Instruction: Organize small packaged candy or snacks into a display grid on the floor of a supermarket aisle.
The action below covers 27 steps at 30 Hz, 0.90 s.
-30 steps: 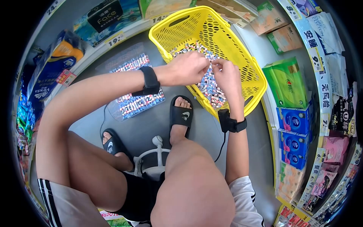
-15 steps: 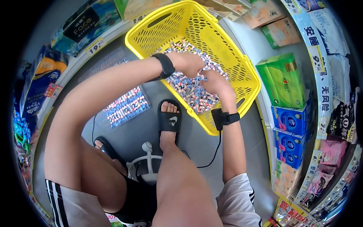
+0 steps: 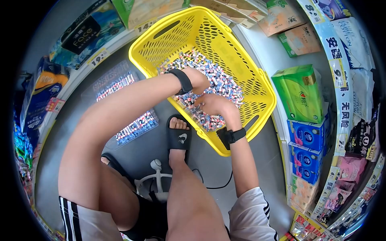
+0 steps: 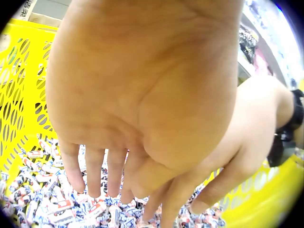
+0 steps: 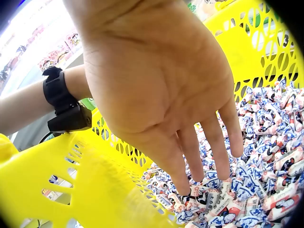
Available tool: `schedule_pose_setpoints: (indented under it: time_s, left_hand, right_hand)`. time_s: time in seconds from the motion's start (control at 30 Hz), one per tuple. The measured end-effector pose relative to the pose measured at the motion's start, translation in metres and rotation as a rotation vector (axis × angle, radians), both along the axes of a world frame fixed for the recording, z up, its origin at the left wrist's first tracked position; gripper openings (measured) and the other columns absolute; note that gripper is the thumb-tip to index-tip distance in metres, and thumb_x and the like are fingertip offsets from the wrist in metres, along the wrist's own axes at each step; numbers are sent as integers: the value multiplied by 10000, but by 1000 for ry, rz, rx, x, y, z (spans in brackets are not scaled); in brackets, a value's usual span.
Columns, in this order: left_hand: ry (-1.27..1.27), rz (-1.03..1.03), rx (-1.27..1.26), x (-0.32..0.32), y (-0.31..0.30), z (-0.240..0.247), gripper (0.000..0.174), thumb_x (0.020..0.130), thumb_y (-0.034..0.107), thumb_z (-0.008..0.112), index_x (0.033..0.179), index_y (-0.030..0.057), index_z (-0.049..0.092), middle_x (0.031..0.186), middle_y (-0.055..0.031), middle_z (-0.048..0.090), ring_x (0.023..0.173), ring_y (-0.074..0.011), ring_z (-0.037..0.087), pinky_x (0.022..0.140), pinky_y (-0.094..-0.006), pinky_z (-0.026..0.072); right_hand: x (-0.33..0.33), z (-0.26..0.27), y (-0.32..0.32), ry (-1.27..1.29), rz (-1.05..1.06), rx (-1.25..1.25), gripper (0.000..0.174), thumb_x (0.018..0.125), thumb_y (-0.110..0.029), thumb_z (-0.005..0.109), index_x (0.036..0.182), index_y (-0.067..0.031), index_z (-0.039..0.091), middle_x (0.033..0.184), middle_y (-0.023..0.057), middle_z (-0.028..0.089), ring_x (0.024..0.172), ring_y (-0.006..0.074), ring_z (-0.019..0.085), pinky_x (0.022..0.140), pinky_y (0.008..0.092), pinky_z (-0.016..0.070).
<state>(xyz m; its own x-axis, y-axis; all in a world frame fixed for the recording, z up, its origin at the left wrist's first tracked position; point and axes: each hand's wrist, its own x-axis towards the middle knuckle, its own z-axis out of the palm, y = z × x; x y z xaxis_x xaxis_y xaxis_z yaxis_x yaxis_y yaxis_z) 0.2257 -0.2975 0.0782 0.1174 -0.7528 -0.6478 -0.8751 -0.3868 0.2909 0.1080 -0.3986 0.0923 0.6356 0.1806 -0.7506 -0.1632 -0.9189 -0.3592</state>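
Small wrapped candies [image 3: 225, 82] [image 4: 52, 209] [image 5: 280, 166] cover the bottom of a yellow basket [image 3: 257, 66] [image 4: 35, 35] [image 5: 99, 185]. My left hand [image 3: 197, 80] [image 4: 142, 104] is low inside the basket, its fingers spread and pointing down at the candies. Just nearer my body, my right hand [image 3: 217, 105] [image 5: 166, 80] reaches in with its fingers extended down, the tips touching the candies. In the left wrist view, the right hand [image 4: 249, 137] lies beside and partly behind the left. Neither hand shows anything held.
Left of the basket, a clear plastic container [image 3: 138, 127] with rows of candies lies on the grey floor, partly under the left forearm. Shelves with tissue packs [image 3: 299, 94] curve around both sides. A sandalled foot [image 3: 178, 136] and a white stand [image 3: 156, 164] are close by.
Both hands, earlier held together with fingertips pinched above the candies, have come down toward them and their fingers have loosened. In the head view the basket sits farther left.
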Motion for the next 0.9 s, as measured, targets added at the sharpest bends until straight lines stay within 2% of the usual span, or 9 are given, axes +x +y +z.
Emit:
schedule_pose_setpoints:
  time_s: [0.17,0.23,0.27,0.5,0.6,0.67,0.8,0.87,0.9]
  left_hand:
    - [-18,-24,26,-6,-2,-3,256,835,164,712,1039,43,811,994,-176,778,917,-357,746,762,-493,588]
    - [6,-94,111,-8,-2,5,309,905,258,695,1124,57,780,1087,-140,776,950,-353,741,775,-503,578]
    - [10,-93,146,-8,-5,4,361,874,311,752,1148,78,784,1074,-132,779,948,-338,742,782,-492,581]
    - [67,-111,151,-1,-6,-5,339,857,288,756,1125,82,791,1042,-136,782,939,-331,744,784,-477,579]
    - [62,-124,156,-2,-5,-2,318,870,273,723,1117,87,792,1036,-145,780,926,-334,742,783,-475,579]
    - [-13,-57,104,-7,-3,0,313,801,217,784,1106,165,836,1076,-149,789,977,-330,750,806,-455,592]
    - [-4,-105,127,-3,-5,-5,288,767,172,739,1033,131,841,1012,-174,779,915,-341,742,762,-453,591]
    - [-31,-184,170,-4,-3,-3,300,883,248,660,1117,112,791,1036,-147,772,899,-355,724,776,-477,575]
    - [-28,-183,174,-4,-2,-5,300,883,248,660,1117,112,791,1036,-147,772,899,-355,724,776,-477,575]
  right_hand:
    - [-8,-27,0,-19,31,126,568,879,-24,554,1403,-193,690,1433,155,651,1318,337,607,1106,398,482]
    - [-7,-21,6,6,48,115,632,850,6,536,1428,-208,674,1478,146,620,1349,338,584,1130,389,464]
    - [-7,-18,7,18,25,90,650,836,16,532,1430,-208,674,1506,139,598,1367,332,571,1143,383,454]
    - [-6,-31,9,-17,94,78,684,810,43,517,1436,-188,671,1622,110,478,1478,307,462,1205,370,394]
    - [-6,-24,11,8,117,56,698,810,52,506,1447,-185,661,1621,127,473,1484,317,454,1212,379,387]
    - [-7,-23,11,2,116,54,705,811,54,506,1457,-187,652,1617,134,474,1480,322,457,1208,383,393]
    - [-9,-20,13,18,80,28,718,815,56,506,1481,-185,628,1590,146,498,1464,335,476,1188,397,416]
    - [-8,-26,13,19,91,20,714,817,53,506,1481,-182,626,1574,151,515,1442,343,497,1176,401,427]
    - [-9,-28,12,24,98,7,710,819,51,505,1481,-178,624,1557,157,531,1421,350,519,1165,405,439]
